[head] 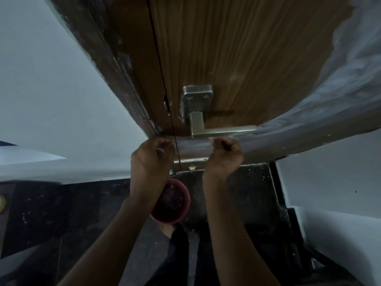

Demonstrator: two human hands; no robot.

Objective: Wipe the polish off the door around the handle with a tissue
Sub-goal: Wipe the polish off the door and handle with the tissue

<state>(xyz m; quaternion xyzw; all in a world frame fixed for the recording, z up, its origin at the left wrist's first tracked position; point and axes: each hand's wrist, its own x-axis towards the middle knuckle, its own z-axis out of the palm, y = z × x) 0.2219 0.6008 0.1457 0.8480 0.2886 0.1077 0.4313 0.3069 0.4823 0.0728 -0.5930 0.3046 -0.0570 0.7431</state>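
Note:
The brown wooden door (226, 48) carries a square metal lever handle (206, 122). Grey-white polish (329, 96) coats the door to the right of the handle and in a band just below it (193, 146); small smears sit left of the handle plate. My left hand (152, 159) is raised just below and left of the handle, fingers curled, pinching a small pale scrap that looks like a tissue (159, 150). My right hand (224, 156) is beside it, under the lever, fingers curled with nothing visible in them. Neither hand touches the handle.
A dark, paint-flecked door frame (111, 65) runs along the door's left edge, with white wall (51, 89) beyond. A red bowl (177, 205) stands on the dark speckled floor (237, 193) under my left forearm, near my foot. More white wall is at the right (329, 172).

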